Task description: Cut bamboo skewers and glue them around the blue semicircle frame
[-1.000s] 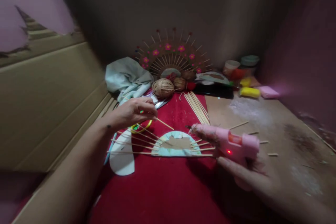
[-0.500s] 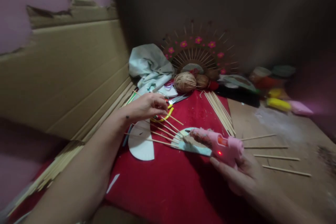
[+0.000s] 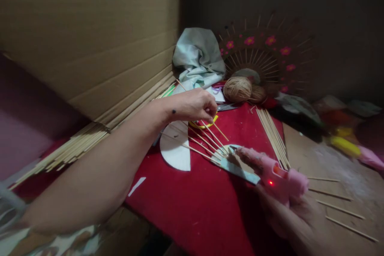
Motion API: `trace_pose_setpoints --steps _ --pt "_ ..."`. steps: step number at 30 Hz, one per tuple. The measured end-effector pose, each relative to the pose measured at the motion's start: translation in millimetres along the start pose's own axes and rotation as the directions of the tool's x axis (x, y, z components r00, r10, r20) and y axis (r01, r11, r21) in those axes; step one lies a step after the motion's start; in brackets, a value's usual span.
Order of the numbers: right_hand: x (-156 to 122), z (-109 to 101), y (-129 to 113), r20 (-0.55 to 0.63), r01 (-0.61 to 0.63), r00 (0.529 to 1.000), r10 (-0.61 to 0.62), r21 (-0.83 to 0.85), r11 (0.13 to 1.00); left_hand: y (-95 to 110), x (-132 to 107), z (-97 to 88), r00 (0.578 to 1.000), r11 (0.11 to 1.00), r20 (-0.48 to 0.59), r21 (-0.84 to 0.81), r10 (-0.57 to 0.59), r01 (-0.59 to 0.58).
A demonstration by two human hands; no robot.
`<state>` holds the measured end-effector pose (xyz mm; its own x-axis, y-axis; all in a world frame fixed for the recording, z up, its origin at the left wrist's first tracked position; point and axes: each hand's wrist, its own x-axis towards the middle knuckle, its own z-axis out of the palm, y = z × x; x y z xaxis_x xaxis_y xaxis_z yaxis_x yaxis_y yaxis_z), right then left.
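Observation:
My right hand (image 3: 295,216) is wrapped round a pink hot glue gun (image 3: 280,180) with a lit red light. The gun's nozzle is just over a small pale half-disc (image 3: 244,173), where several thin bamboo sticks (image 3: 199,149) fan out to the left. My left hand (image 3: 201,105) is closed above the outer ends of those sticks, its fingers pinched on a bamboo stick; the grip itself is partly hidden. Under the sticks is a white half-disc (image 3: 175,152). Yellow-handled scissors (image 3: 226,107) lie partly behind my left hand.
A bundle of sticks (image 3: 271,138) lies on the red cloth (image 3: 180,204), and single sticks (image 3: 342,210) lie at right. A cardboard wall (image 3: 120,36) rises at left, with more sticks (image 3: 69,148) below. Behind are crumpled cloth (image 3: 199,54), twine (image 3: 237,89) and a flower-decorated fan (image 3: 270,54).
The view has swung left, so the scene sits further right. My left hand stays pinched near the stick ends, and the glue gun's nozzle remains by the pale half-disc.

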<state>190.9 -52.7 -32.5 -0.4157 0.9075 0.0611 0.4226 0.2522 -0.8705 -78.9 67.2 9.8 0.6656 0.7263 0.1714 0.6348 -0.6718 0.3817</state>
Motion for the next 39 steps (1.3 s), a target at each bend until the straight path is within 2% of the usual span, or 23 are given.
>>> trace_pose_setpoints --steps 9,19,26,33,39 --pt "4.5 0.8 -13.2 -0.012 -0.035 0.999 0.035 -0.023 0.999 2.7 2.7 5.6 0.997 0.999 0.064 -0.024 -0.032 0.034" --pt "4.2 2.7 -5.5 -0.029 0.035 0.999 -0.035 -0.007 0.999 1.6 2.6 8.4 0.998 1.0 0.066 -0.01 -0.012 0.013" --pt "0.3 -0.8 -7.4 -0.032 0.028 0.999 -0.03 -0.05 0.998 4.0 2.0 6.8 0.995 0.999 0.092 0.038 -0.029 0.025" --pt "-2.1 -1.3 1.1 -0.061 0.051 0.997 -0.056 -0.072 0.996 6.2 2.4 6.1 0.995 1.0 0.091 0.018 -0.026 0.025" --pt "3.3 -0.7 -10.6 -0.041 0.045 0.998 -0.048 -0.065 0.997 5.0 4.5 7.8 0.997 0.999 0.07 0.037 -0.021 0.019"
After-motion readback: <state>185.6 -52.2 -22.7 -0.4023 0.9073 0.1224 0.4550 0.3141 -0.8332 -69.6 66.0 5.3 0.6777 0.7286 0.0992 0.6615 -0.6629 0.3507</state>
